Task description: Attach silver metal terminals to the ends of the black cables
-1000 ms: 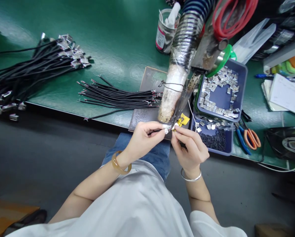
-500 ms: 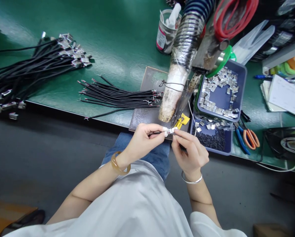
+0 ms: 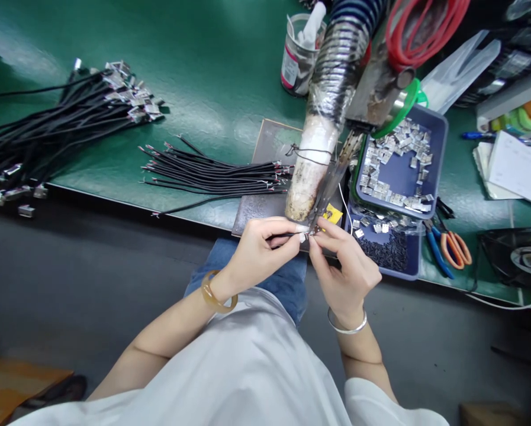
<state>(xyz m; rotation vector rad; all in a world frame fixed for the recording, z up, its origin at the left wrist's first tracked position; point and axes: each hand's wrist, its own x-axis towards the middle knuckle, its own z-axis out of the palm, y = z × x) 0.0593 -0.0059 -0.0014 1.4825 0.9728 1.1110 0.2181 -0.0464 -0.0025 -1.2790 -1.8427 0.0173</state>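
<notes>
Left fingers: the left hand (image 3: 258, 248) pinched a thin black cable (image 3: 279, 235) near its tip, fingers closed around it.
Right fingers: the right hand (image 3: 345, 269) pinched a small silver metal connector (image 3: 307, 235), closed on it, touching the cable's end.
Landmark: the connector sat just below the mouth of a dirty white-wrapped ribbed hose (image 3: 309, 171).
Yellow tag (image 3: 332, 214): just right of the hose mouth.
Blue plastic tray of silver metal shells (image 3: 438, 160): right of the hose.
Loose bundle of black stripped wires (image 3: 212, 174): left of the hose, on the green bench mat (image 3: 203, 71).
Orange-handled scissors (image 3: 456, 248): well right of the hose.
</notes>
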